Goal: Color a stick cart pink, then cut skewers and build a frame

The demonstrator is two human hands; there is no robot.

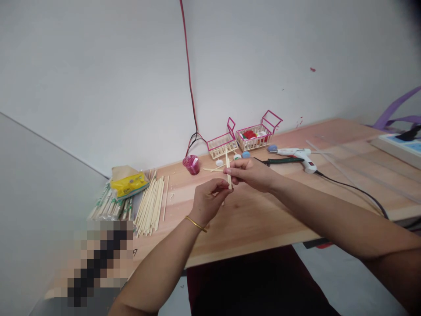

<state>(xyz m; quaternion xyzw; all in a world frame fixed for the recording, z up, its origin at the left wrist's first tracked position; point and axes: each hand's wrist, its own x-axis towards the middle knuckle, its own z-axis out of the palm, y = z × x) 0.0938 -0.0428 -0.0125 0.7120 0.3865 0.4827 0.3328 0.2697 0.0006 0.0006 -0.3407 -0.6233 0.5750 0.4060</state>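
Sticks (229, 175) held nearly upright above the table (253, 210), between both hands. Left hand (210, 197): fingers curled, thumb and fingertips pinched on the lower end. Right hand (250, 173): nearly closed, pinching higher up from the right; the two-point grip presumably keeps the pieces aligned. Exact number held: cannot tell. Loose sticks (151, 206) lie left, side by side, apparently for easy pickup. Glue gun (304, 160) rests right, nozzle pointing left, cord trailing near right. Two slatted baskets (223, 145) (255, 137) stand far, by the wall, probably clear of handwork.
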